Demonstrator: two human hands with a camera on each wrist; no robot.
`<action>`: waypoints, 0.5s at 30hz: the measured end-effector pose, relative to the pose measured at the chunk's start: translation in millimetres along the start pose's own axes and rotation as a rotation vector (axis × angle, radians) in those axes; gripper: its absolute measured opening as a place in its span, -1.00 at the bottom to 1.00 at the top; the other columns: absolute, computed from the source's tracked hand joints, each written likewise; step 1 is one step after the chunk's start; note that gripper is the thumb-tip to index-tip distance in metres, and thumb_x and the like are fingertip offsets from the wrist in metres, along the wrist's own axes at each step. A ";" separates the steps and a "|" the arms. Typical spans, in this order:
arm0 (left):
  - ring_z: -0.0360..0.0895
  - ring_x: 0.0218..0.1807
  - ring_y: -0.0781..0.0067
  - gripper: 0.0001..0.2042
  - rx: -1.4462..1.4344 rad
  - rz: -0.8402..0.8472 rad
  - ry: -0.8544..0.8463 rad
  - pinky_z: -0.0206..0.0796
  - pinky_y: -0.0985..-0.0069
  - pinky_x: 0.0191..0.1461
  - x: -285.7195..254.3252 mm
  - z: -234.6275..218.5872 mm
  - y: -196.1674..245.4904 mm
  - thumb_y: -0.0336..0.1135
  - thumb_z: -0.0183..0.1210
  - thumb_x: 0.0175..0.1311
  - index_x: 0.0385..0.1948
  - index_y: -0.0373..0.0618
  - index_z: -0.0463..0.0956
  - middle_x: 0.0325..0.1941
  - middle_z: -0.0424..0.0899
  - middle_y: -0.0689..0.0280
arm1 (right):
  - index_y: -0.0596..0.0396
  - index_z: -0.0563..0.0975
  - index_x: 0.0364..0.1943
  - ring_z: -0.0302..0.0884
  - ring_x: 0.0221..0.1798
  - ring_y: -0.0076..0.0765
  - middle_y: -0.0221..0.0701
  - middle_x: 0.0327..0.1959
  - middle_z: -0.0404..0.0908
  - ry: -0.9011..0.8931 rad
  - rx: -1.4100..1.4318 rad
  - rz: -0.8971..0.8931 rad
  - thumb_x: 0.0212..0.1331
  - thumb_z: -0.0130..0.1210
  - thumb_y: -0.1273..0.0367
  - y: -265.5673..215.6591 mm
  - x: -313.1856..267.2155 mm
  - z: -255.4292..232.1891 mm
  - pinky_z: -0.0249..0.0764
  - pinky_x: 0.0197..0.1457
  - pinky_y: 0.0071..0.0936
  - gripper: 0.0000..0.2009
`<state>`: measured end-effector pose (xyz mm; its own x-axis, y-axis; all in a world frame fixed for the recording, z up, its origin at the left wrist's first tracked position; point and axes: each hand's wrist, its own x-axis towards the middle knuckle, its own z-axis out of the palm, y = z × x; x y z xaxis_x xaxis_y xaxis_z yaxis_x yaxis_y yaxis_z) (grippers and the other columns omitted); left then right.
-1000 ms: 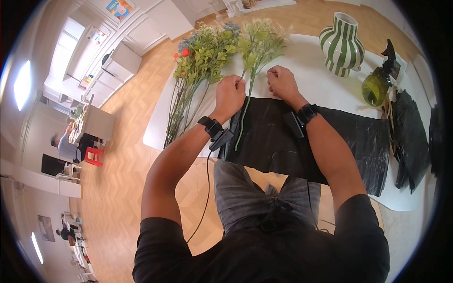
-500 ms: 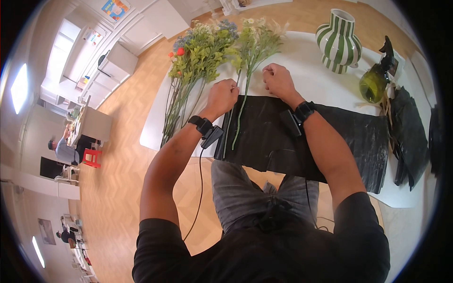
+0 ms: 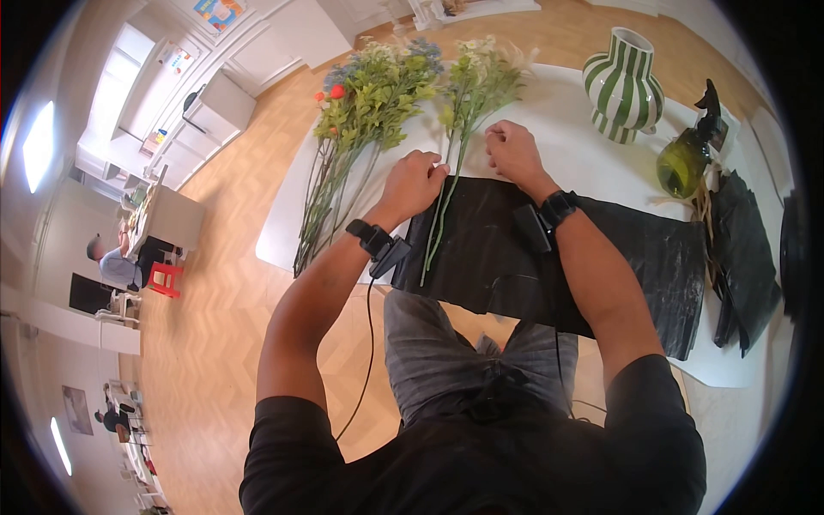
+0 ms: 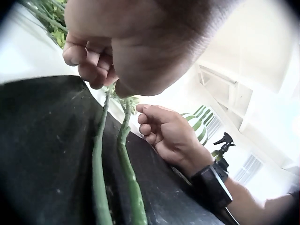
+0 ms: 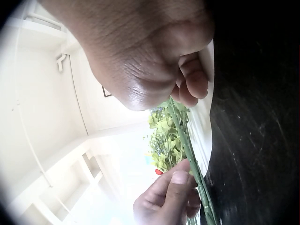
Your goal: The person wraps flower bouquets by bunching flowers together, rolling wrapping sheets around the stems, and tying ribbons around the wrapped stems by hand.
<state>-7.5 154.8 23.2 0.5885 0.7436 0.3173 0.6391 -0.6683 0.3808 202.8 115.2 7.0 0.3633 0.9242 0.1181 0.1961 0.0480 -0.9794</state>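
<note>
In the head view my left hand (image 3: 414, 184) is at the top left of a black sheet (image 3: 506, 249), thumb and finger pinching one of two green stems (image 3: 436, 232) that cross its left part. Leaves and pale flowers (image 3: 479, 81) spread above the stems. In the left wrist view, the stems (image 4: 124, 154) run up beneath that hand. My right hand (image 3: 518, 154) lies to the right of the stems, fingers loosely curled, nothing visible in them. The right wrist view shows my left thumb and finger (image 5: 180, 176) together beside the stems.
A leafy bunch with red and blue flowers (image 3: 378, 94) lies left on the white table (image 3: 283, 219). A striped vase (image 3: 625, 86), a green spray bottle (image 3: 682, 163) and folded black sheets (image 3: 745, 257) are at the right.
My left hand first moved left and down, parting one stem from the other, then came back right, closing the gap between the stems. My right hand stays nearly in place.
</note>
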 end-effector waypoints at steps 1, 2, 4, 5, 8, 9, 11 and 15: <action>0.62 -0.20 -0.05 -0.70 -0.010 -0.050 0.005 0.43 0.14 -0.07 -6.0 -5.1 9.1 -0.16 0.16 0.24 -0.22 -0.22 0.63 -0.26 0.67 0.00 | 0.27 0.58 -0.25 0.60 -0.60 -0.43 -0.31 -0.54 0.62 -0.001 0.001 -0.001 0.23 0.04 0.35 -0.3 0.0 -0.4 0.51 -0.53 -0.45 -0.78; 0.62 -0.17 -0.08 -0.67 -0.020 -0.100 0.009 0.42 0.11 -0.05 -12.0 -9.1 16.5 -0.12 0.16 0.23 -0.19 -0.22 0.62 -0.23 0.67 0.00 | 0.27 0.58 -0.25 0.60 -0.60 -0.44 -0.31 -0.54 0.62 -0.003 -0.004 -0.011 0.24 0.04 0.35 -0.3 -0.1 -0.5 0.51 -0.54 -0.46 -0.78; 0.62 -0.23 -0.03 -0.66 0.051 -0.085 -0.017 0.43 0.14 -0.14 -25.2 -14.2 31.3 -0.10 0.20 0.20 -0.18 -0.20 0.61 -0.31 0.67 0.04 | 0.27 0.57 -0.24 0.59 -0.60 -0.45 -0.31 -0.54 0.62 -0.013 -0.009 -0.024 0.24 0.04 0.35 1.5 -0.3 0.3 0.51 -0.54 -0.46 -0.78; 0.63 -0.30 0.02 -0.65 0.120 -0.069 -0.044 0.44 0.18 -0.23 -29.1 -14.7 34.6 -0.08 0.25 0.17 -0.17 -0.18 0.59 -0.38 0.66 0.09 | 0.27 0.57 -0.24 0.59 -0.59 -0.45 -0.31 -0.54 0.62 -0.010 -0.002 -0.024 0.25 0.04 0.35 2.9 0.5 0.7 0.51 -0.55 -0.47 -0.78; 0.62 -0.37 0.03 -0.63 0.130 -0.086 -0.055 0.44 0.19 -0.29 -33.9 -5.8 24.8 -0.05 0.28 0.13 -0.20 -0.17 0.55 -0.48 0.64 0.16 | 0.27 0.57 -0.23 0.60 -0.58 -0.45 -0.31 -0.53 0.62 -0.015 -0.002 -0.021 0.26 0.04 0.35 4.7 2.0 1.0 0.51 -0.55 -0.47 -0.78; 0.62 -0.37 0.03 -0.63 0.132 -0.090 -0.051 0.44 0.19 -0.29 -35.1 -2.5 20.9 -0.05 0.28 0.13 -0.20 -0.17 0.55 -0.48 0.64 0.16 | 0.27 0.57 -0.23 0.60 -0.58 -0.45 -0.31 -0.53 0.62 -0.010 -0.006 -0.012 0.26 0.04 0.35 5.4 2.2 1.1 0.50 -0.55 -0.47 -0.78; 0.61 -0.41 0.05 -0.63 0.113 -0.115 -0.051 0.43 0.20 -0.30 -35.5 -2.1 19.6 -0.04 0.28 0.14 -0.24 -0.16 0.53 -0.53 0.63 0.20 | 0.27 0.57 -0.23 0.59 -0.58 -0.45 -0.31 -0.52 0.62 -0.012 -0.005 -0.014 0.26 0.03 0.35 5.5 1.9 1.4 0.50 -0.56 -0.47 -0.78; 0.60 -0.43 0.05 -0.68 0.089 -0.125 -0.081 0.42 0.23 -0.32 -36.2 -8.9 21.5 -0.08 0.26 0.18 -0.30 -0.19 0.53 -0.54 0.63 0.17 | 0.27 0.57 -0.23 0.57 -0.59 -0.46 -0.32 -0.52 0.61 -0.011 -0.005 0.002 0.26 0.03 0.35 6.9 3.2 1.4 0.49 -0.56 -0.48 -0.78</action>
<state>-19.4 113.7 27.6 0.5373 0.8193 0.2001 0.7490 -0.5726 0.3334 204.0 119.0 0.3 0.3534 0.9284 0.1144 0.1997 0.0446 -0.9788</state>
